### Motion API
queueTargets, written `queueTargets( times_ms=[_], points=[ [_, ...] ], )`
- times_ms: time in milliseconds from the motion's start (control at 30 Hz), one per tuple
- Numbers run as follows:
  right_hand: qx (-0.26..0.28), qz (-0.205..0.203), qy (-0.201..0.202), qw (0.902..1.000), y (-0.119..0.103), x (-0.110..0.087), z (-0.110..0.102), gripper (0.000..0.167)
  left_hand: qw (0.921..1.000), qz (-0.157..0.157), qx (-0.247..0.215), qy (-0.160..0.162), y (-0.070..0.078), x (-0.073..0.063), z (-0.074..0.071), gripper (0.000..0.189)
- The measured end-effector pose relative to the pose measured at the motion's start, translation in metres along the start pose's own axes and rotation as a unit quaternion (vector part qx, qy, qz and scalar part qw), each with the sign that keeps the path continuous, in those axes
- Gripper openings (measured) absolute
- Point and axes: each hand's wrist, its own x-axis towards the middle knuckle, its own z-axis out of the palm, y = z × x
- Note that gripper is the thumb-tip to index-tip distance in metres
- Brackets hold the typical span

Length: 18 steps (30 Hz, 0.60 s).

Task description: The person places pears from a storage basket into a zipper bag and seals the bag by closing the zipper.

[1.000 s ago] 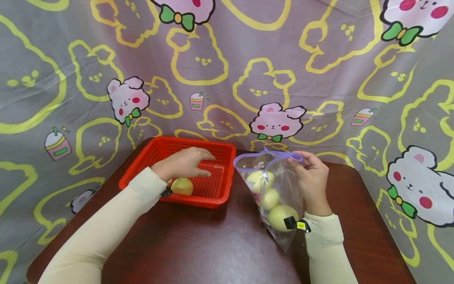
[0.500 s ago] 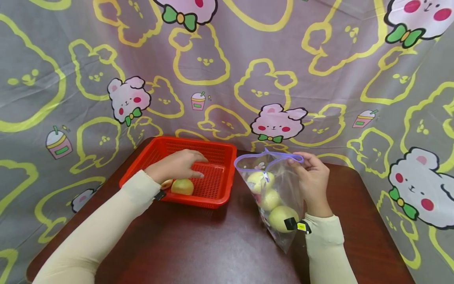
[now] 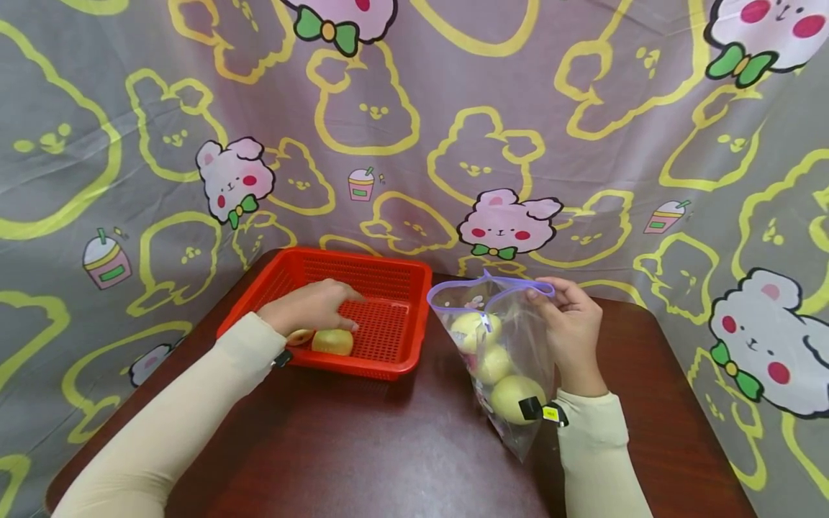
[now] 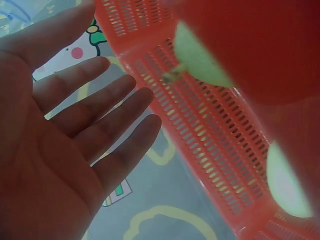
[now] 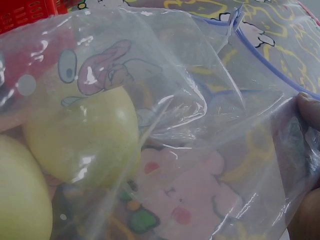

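My left hand point(image 3: 309, 307) hovers over the left part of a red perforated plastic basket point(image 3: 417, 316), its fingers extended and holding nothing. In the left wrist view, its palm point(image 4: 45, 165) is bare. Below it lie two pale yellow-green round pieces of produce point(image 3: 332, 342); one shows a stubby stem end point(image 4: 175, 73) in the left wrist view. My right hand point(image 3: 573, 327) pinches the purple zip edge of a clear plastic zip bag point(image 3: 540, 331), keeping its mouth open. Several similar pale yellow pieces point(image 5: 82, 135) are stacked inside it.
A dark reddish-brown table point(image 3: 363, 446) carries the basket. Behind and at both sides hangs a grey curtain point(image 3: 401, 79) printed with cartoon bears and rabbits, close to the table's edges.
My left hand has moved left and slightly down over the basket, uncovering more of the second piece of produce. The right hand and the bag have stayed in place.
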Motion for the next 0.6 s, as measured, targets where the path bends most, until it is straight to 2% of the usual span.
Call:
queueTargets(
  times_ms=[133,300,433,600],
  points=[
    [-0.007,0.001,0.001,1.0,0.001,0.0,0.0,0.024,0.9998,-0.017,-0.011,-0.008,-0.006,0.0,0.003,0.06],
    [-0.001,0.003,-0.001,1.0,0.001,-0.001,-0.001,0.024,0.9977,-0.047,-0.03,-0.038,-0.012,-0.001,0.005,0.064],
    [-0.001,0.003,0.001,1.0,0.0,0.0,-0.001,0.025,0.9962,-0.055,-0.019,-0.065,-0.015,-0.001,0.009,0.064],
    [-0.013,0.002,0.002,0.9999,0.0,0.0,-0.001,0.025,0.9954,-0.054,-0.004,-0.079,-0.018,0.0,0.015,0.062]
  ],
)
